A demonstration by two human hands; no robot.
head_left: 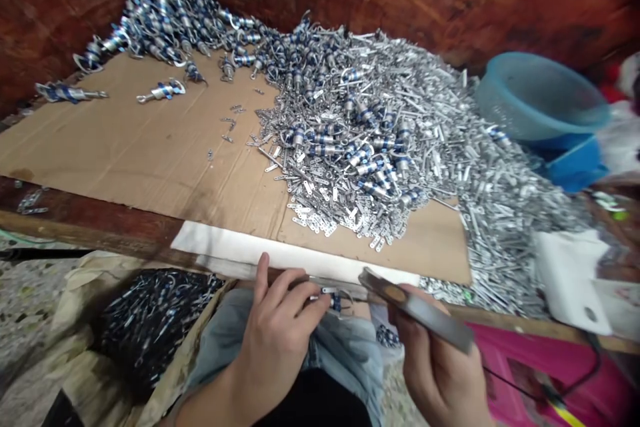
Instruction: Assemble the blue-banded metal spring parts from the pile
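At the table's front edge, my left hand (pixel 280 323) has its fingers curled over a small metal fitting with a blue band and a curved wire loop (pixel 336 301). Most of that fitting is hidden under the fingers. My right hand (pixel 440 367) is wrapped around a hammer (pixel 435 320), whose grey metal head is raised just right of the fitting. The end of its wooden handle shows in the head. A white strip (pixel 295 257) lies along the edge beside both hands. Beyond it, a heap of small flat metal links (pixel 345 207) rests on a cardboard sheet (pixel 135 133).
More blue-banded fittings (pixel 165 20) are piled at the back left. Loose metal pins and plates (pixel 440 107) spread to the right. A blue plastic basket (pixel 540 97) and a white container (pixel 575 280) stand there. Below left sits an open sack (pixel 75 307) of metal parts.
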